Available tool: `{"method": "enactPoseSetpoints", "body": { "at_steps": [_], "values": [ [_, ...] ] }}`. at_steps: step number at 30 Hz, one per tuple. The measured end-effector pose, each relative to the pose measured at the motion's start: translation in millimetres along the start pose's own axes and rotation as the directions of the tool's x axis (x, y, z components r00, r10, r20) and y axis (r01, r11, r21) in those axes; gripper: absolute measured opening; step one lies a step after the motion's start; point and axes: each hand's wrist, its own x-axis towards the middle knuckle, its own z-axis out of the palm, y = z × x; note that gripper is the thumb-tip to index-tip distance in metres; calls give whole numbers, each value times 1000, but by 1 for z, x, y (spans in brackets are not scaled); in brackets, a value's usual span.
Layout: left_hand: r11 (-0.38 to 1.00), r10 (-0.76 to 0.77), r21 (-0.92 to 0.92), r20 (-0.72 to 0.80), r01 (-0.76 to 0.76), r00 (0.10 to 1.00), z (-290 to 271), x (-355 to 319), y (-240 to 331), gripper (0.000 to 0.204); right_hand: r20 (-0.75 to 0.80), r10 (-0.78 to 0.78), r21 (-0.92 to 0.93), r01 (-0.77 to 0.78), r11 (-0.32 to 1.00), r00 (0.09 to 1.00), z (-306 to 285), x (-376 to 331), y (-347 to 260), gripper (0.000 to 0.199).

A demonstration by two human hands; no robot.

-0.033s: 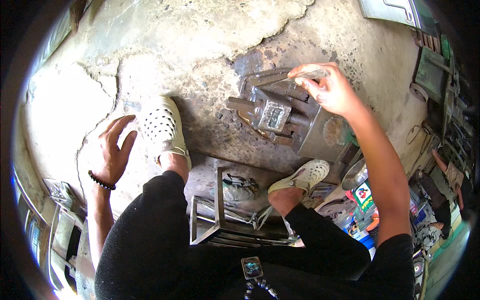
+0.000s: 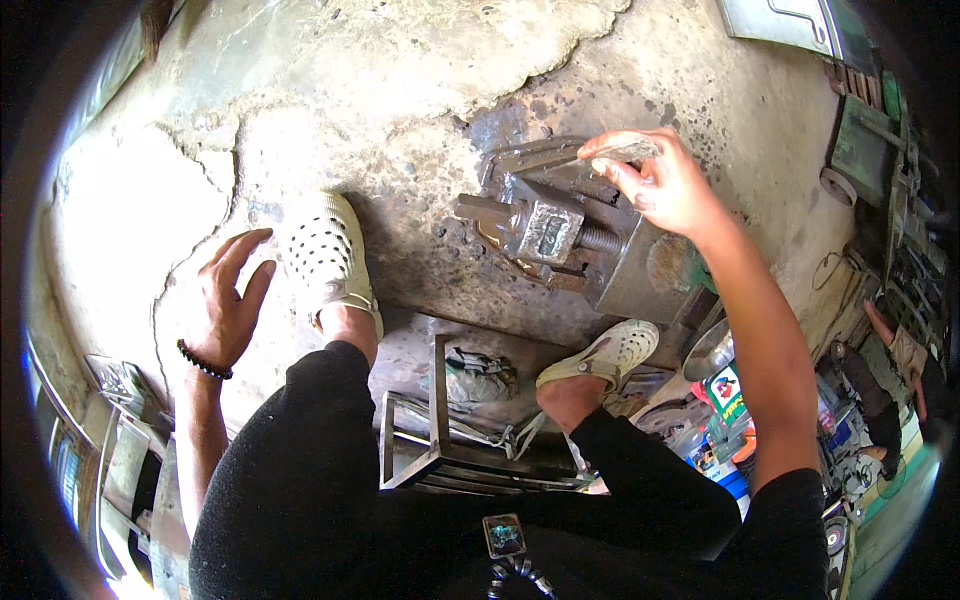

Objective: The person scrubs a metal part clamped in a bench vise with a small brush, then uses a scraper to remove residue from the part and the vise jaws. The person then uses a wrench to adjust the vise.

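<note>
On the floor ahead of my right foot sits a heavy, dirty metal vise (image 2: 548, 232) with a square block and a threaded screw (image 2: 600, 238). Over its far side, my right hand (image 2: 665, 185) pinches a thin, flat grey piece (image 2: 632, 150) whose kind I cannot make out. The tip of that hand is close to the vise's dark bars, and I cannot tell whether the piece touches them. My left hand (image 2: 228, 310) hovers to the left of my left shoe, holding nothing, with fingers spread. A dark bead bracelet (image 2: 205, 362) circles its wrist.
Light clogs (image 2: 330, 250) cover my feet, either side of a metal frame stool (image 2: 438, 400). A metal bowl (image 2: 712, 348) and coloured packages (image 2: 725, 395) lie at right. Another person (image 2: 870, 385) works farther right. Cracked concrete floor (image 2: 390, 80) spreads ahead.
</note>
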Motion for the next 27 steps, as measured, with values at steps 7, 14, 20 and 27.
{"method": "enactPoseSetpoints", "body": {
  "at_steps": [7, 14, 20, 27],
  "values": [
    [1000, 7, 14, -20, -7, 1000, -1, 1, -1, 35, 14, 13, -66, -12, 998, 1000, 2, -4, 1, 15],
    [1000, -13, 17, -17, 14, 1000, -2, 0, -2, 35, -13, -24, -23, 24, 999, 1000, 3, 0, 4, 18],
    [1000, -9, -7, -35, 9, 999, -2, -3, -6, 34, -45, -44, 41, 46, 998, 998, 2, -4, 2, 18],
    [1000, 10, -9, -44, -11, 999, 0, -3, -8, 34, -41, -125, 19, 126, 992, 991, 15, -2, 3, 19]
  ]
}}
